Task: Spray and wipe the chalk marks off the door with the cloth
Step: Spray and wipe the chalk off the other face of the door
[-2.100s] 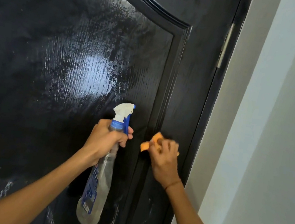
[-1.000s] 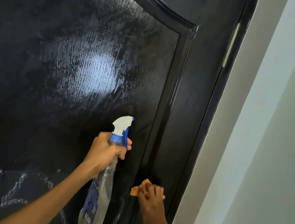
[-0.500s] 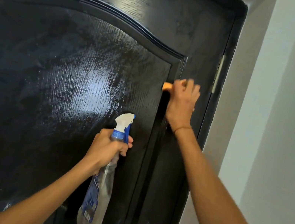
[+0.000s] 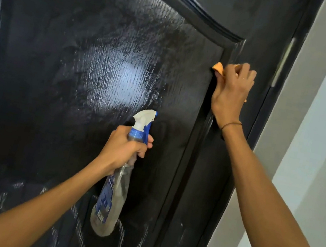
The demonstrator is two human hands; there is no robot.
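- Head view: a black door (image 4: 84, 45) fills the left and centre of the frame, its arched panel glossy and wet, with a bright glare patch at centre.
- The right hand (image 4: 231, 91), at upper right, is clenched around an orange cloth (image 4: 218, 67) and presses it against the door just right of the panel's moulded edge; only a corner of the cloth shows past the fingers.
- The left hand (image 4: 124, 149), at lower centre, grasps the neck of a clear spray bottle (image 4: 111, 201), white-and-blue nozzle up and pointing right, held close to the panel.
- White chalk marks (image 4: 117, 234) curl across the bottom of the panel, below and behind the bottle.
- A metal hinge (image 4: 283, 61) sits at the door's right edge, beside a pale wall (image 4: 325, 150).
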